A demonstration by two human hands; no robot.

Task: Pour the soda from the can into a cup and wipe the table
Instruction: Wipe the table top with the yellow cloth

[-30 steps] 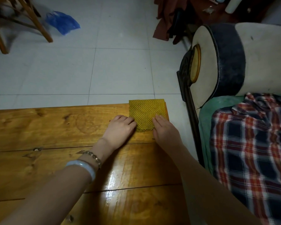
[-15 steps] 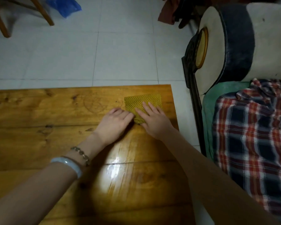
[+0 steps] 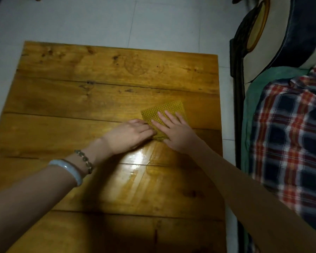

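A folded yellow-green mesh cloth (image 3: 164,109) lies on the right half of the wooden plank table (image 3: 77,99). My right hand (image 3: 175,133) presses flat on top of it, fingers spread. My left hand (image 3: 130,136), with a pale bangle and a bead bracelet on the wrist, sits beside it with its fingertips on the cloth's left edge. A wet, shiny streak (image 3: 140,158) runs across the planks just nearer to me than the hands. No can or cup is in view.
A sofa with a rounded dark-and-cream armrest (image 3: 290,30) stands close along the table's right side. A plaid shirt (image 3: 290,136) lies on its green cover (image 3: 252,99). Pale floor tiles (image 3: 117,21) lie beyond the table's far edge.
The cloth has slid from the table's far edge toward me under both hands. My right hand moved from its near edge onto its top. The view has tilted down.
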